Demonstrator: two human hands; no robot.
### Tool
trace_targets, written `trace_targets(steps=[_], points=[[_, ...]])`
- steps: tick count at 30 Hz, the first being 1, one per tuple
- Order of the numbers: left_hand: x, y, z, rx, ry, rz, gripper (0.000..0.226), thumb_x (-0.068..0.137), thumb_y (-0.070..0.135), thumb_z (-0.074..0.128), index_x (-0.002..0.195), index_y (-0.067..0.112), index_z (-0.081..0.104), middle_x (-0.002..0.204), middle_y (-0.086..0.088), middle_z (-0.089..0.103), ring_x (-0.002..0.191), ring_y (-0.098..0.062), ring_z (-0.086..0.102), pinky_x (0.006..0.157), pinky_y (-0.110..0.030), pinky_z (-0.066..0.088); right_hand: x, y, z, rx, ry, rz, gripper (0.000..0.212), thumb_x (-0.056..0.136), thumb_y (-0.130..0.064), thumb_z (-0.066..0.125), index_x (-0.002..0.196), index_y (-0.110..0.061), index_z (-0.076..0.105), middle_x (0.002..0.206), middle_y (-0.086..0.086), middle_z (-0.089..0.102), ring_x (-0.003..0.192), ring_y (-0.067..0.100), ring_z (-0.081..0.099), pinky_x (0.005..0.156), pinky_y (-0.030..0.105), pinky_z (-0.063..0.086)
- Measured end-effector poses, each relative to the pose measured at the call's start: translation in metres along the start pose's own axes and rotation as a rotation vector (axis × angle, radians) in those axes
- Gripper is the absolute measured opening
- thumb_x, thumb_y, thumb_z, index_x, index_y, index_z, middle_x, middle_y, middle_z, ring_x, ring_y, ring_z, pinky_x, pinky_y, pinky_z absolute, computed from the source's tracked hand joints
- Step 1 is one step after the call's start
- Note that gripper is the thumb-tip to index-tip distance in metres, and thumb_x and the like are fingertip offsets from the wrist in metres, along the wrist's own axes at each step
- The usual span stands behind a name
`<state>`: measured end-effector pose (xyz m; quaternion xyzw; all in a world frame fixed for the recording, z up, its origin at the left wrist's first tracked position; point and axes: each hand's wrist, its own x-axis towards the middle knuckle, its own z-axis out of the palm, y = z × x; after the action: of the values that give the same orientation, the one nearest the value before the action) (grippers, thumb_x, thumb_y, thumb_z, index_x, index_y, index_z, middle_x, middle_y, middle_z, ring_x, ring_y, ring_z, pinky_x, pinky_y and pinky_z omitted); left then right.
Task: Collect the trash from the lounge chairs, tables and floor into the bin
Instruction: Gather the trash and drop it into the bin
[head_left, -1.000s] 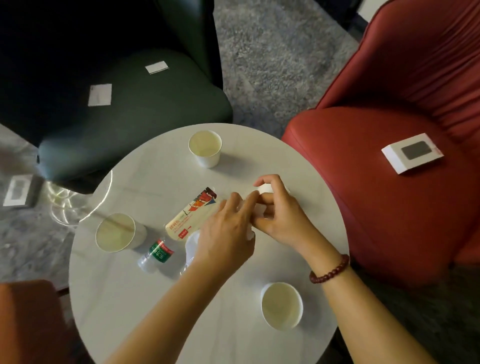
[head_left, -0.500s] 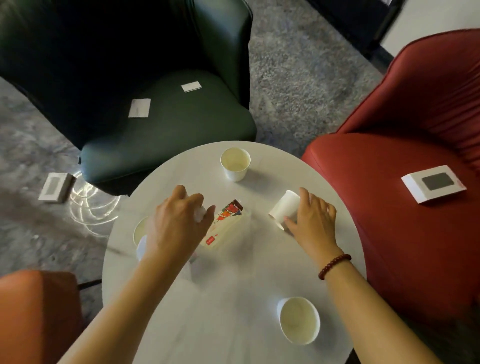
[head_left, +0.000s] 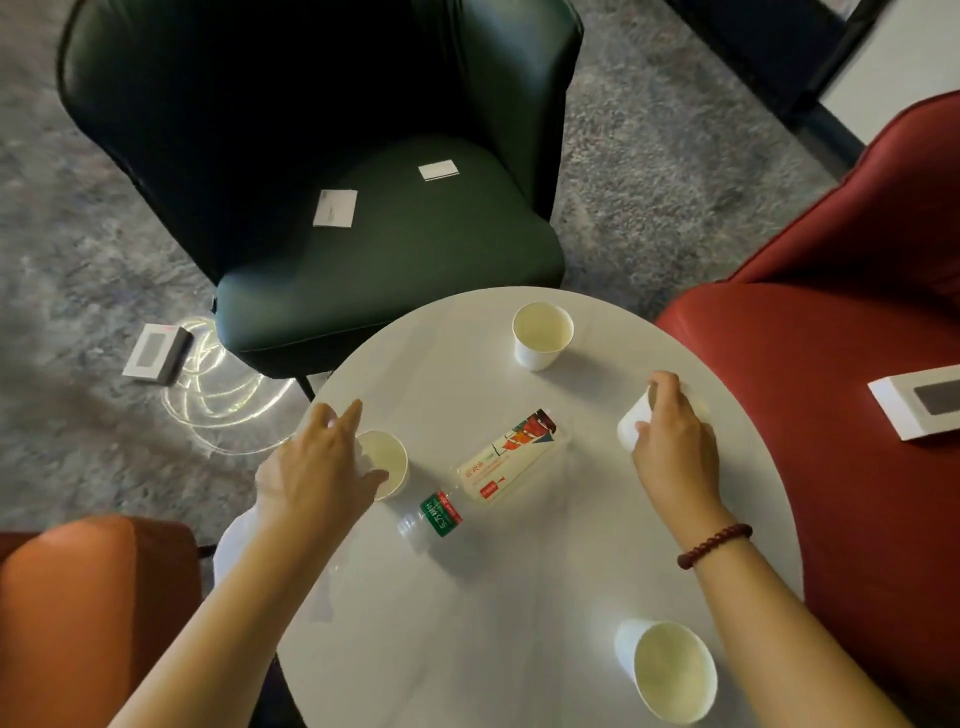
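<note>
On the round white table, my right hand grips a tipped paper cup near the right edge. My left hand is spread over another paper cup at the left edge, fingers fairly straight and thumb lying on its rim. Between the hands lie a printed drink carton and a clear plastic bottle with a green label. Two more paper cups stand upright, one far and one near. No bin is in view.
The dark green chair behind the table holds two paper slips. A white box lies on the red chair at right. Another box lies on the grey carpet. An orange seat is at lower left.
My hands have drawn apart: the left moved from the carton to the left cup, and the right carried the tipped cup toward the right edge. The view tilted up.
</note>
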<state>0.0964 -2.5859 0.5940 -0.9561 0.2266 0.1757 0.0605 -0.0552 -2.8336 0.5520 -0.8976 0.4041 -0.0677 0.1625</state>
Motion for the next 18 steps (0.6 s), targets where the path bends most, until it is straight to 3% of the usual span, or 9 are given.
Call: trace_targets(steps=[4, 9, 13, 18], points=[[-0.003, -0.018, 0.016, 0.009, -0.052, 0.009, 0.109, 0.070, 0.064, 0.062, 0.147, 0.026, -0.005, 0.151, -0.003, 0.022, 0.116, -0.025, 0.053, 0.074, -0.030, 0.055, 0.010, -0.032, -0.017, 0.022, 0.241, -0.094, 0.044, 0.076, 0.011, 0.062, 0.116, 0.001, 0.046, 0.115, 0.027, 0.059, 0.104, 0.045, 0.056, 0.084, 0.050, 0.047], [-0.003, -0.020, 0.033, -0.094, -0.052, 0.053, 0.111, 0.070, 0.065, 0.061, 0.146, 0.025, -0.009, 0.149, 0.000, 0.024, 0.118, -0.022, 0.051, 0.080, -0.030, 0.051, 0.028, -0.074, -0.017, 0.069, 0.411, -0.322, 0.042, 0.075, 0.012, 0.063, 0.114, 0.002, 0.050, 0.106, 0.024, 0.064, 0.094, 0.042, 0.062, 0.081, 0.047, 0.046], [0.005, -0.018, 0.042, -0.161, -0.015, 0.059, 0.100, 0.076, 0.060, 0.059, 0.146, 0.025, -0.003, 0.144, 0.003, 0.032, 0.115, -0.019, 0.052, 0.079, -0.027, 0.049, 0.041, -0.092, 0.004, 0.040, 0.404, -0.414, 0.041, 0.074, 0.010, 0.065, 0.112, 0.001, 0.052, 0.105, 0.023, 0.065, 0.092, 0.042, 0.062, 0.079, 0.047, 0.047], [0.018, -0.014, 0.047, -0.241, 0.082, 0.101, 0.072, 0.079, 0.052, 0.059, 0.136, 0.028, 0.023, 0.127, 0.007, 0.046, 0.096, -0.019, 0.059, 0.063, -0.023, 0.037, 0.054, -0.094, 0.034, -0.006, 0.271, -0.423, 0.041, 0.074, 0.009, 0.065, 0.112, 0.000, 0.053, 0.100, 0.023, 0.066, 0.090, 0.040, 0.063, 0.082, 0.047, 0.045]])
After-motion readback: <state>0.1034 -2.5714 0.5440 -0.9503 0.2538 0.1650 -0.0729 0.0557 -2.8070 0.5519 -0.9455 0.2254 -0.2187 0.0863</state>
